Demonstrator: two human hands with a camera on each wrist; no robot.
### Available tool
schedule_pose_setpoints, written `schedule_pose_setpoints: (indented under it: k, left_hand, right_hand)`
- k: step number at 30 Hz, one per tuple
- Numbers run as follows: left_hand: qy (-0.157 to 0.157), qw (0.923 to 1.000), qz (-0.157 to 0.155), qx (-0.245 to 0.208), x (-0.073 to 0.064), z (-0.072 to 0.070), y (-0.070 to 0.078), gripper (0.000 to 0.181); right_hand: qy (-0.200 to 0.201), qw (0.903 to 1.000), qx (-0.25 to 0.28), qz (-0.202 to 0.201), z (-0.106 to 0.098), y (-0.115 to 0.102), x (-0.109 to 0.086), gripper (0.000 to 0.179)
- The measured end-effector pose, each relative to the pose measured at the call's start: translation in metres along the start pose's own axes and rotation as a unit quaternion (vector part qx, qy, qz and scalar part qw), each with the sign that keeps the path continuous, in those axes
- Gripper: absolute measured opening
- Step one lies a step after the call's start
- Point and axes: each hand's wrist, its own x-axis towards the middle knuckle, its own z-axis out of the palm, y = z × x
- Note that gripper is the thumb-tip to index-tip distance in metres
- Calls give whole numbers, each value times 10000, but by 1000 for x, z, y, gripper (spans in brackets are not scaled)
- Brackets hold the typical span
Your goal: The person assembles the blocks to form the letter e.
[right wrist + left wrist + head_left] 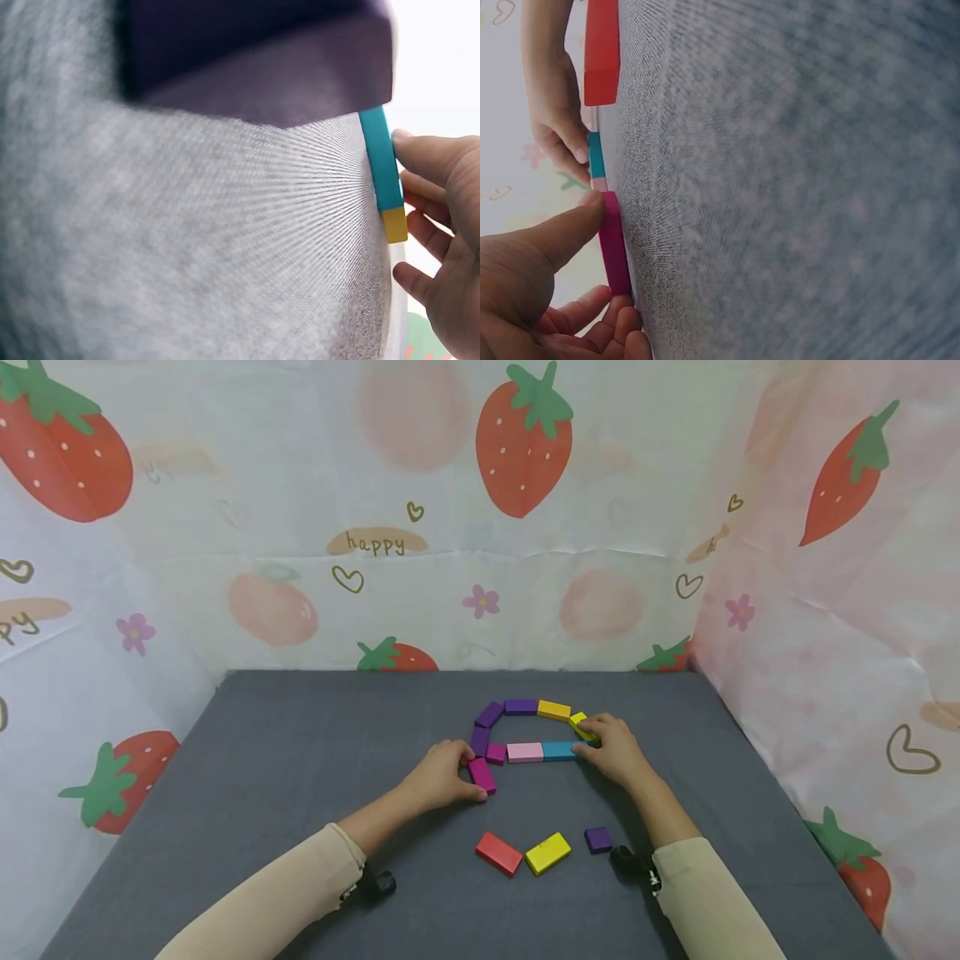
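My left hand (pixel 442 774) pinches a magenta block (pixel 482 775) between thumb and fingertips; in the left wrist view the magenta block (pixel 614 244) lies low against the cloth. Touching the right part of the block outline is my right hand (pixel 617 750), its fingers around a yellow block (pixel 581 725) and its thumb at the blue block (pixel 558 751). Left of the blue one lie a pink block (pixel 524 752) and a small magenta block (pixel 496 753). Purple blocks (pixel 521 707) and another yellow block (pixel 554 710) curve along the far side.
Nearer the front of the grey table (pixel 300 727) lie a red block (pixel 498 853), a yellow block (pixel 548 853) and a small purple block (pixel 598 840). Strawberry-print cloth (pixel 300 485) hangs behind and at both sides. Dark straps (pixel 633 865) hang below the wrists.
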Motion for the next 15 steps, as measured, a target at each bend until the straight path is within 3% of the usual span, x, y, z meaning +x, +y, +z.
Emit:
schedule_pose_setpoints:
  k: [15]
  left_hand:
    - [20, 9999, 95, 27, 1, -1, -1, 61]
  right_hand:
    - [9, 10000, -60, -2, 0, -1, 0, 49]
